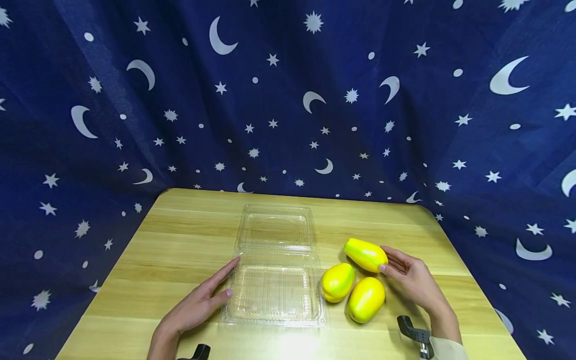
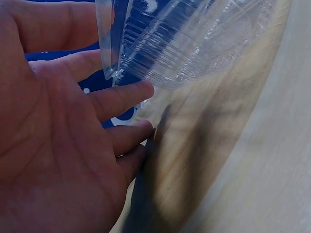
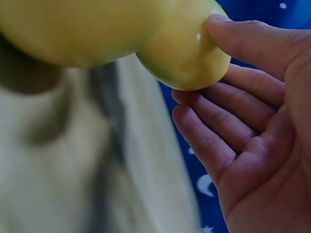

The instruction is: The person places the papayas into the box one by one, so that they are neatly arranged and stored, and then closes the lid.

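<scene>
1. Left hand [image 1: 195, 301]: pointing forward and inward; fingers [image 2: 124, 98] extending loosely, slightly spreading.
2. Left thumb [image 1: 219, 299]: standing apart from the index finger [image 1: 222, 272], lying on the side of the fingers nearer the right hand.
3. Left palm [image 2: 58, 150]: lying behind the fingers, facing its own wrist view.
4. Right hand [image 1: 416, 280]: pinching; thumb [image 3: 248, 41] pressing opposite the fingers [image 3: 201, 131], which are bending gently.
5. Right palm [image 3: 277, 179]: lying behind these fingers, not closing in.
6. Left wrist [image 1: 166, 331] and right wrist [image 1: 442, 317]: resting behind the fingers, both angling inward.
</scene>
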`<move>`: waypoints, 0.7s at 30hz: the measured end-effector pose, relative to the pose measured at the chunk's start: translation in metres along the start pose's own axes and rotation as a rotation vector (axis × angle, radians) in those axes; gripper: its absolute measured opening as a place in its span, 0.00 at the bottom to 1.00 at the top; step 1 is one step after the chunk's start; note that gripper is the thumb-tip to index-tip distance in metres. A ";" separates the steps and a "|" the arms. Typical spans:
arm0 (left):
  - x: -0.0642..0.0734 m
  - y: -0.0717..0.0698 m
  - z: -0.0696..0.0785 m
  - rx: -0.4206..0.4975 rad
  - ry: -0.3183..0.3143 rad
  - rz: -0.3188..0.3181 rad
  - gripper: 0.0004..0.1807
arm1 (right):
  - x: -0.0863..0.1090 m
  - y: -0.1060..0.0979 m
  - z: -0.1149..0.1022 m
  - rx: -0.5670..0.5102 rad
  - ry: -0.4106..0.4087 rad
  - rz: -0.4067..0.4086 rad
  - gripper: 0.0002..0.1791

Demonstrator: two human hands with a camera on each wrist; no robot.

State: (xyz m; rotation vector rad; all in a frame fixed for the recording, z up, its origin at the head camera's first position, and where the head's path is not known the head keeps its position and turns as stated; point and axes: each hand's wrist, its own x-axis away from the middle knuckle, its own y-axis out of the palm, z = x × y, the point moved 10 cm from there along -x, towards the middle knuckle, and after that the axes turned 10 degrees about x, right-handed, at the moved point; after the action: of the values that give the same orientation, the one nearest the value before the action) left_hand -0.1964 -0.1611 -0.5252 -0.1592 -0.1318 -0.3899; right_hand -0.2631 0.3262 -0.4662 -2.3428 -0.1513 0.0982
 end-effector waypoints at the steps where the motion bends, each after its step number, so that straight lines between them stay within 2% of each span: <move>1: 0.000 0.000 0.000 -0.001 -0.002 0.000 0.36 | 0.002 -0.003 -0.003 -0.002 -0.009 0.009 0.35; 10: 0.002 0.000 0.000 -0.001 0.007 -0.004 0.36 | 0.018 -0.026 -0.047 0.064 -0.103 0.068 0.33; 16: 0.003 0.000 0.001 0.001 0.021 -0.008 0.36 | 0.027 -0.033 -0.077 0.147 -0.147 0.097 0.32; 21: 0.001 0.001 0.001 0.009 0.029 -0.014 0.38 | 0.034 -0.034 -0.099 0.168 -0.199 0.093 0.31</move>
State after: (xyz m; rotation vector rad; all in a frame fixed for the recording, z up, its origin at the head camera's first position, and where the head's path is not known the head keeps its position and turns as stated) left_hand -0.1947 -0.1602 -0.5237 -0.1435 -0.1059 -0.4054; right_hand -0.2203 0.2848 -0.3731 -2.1693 -0.1261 0.3765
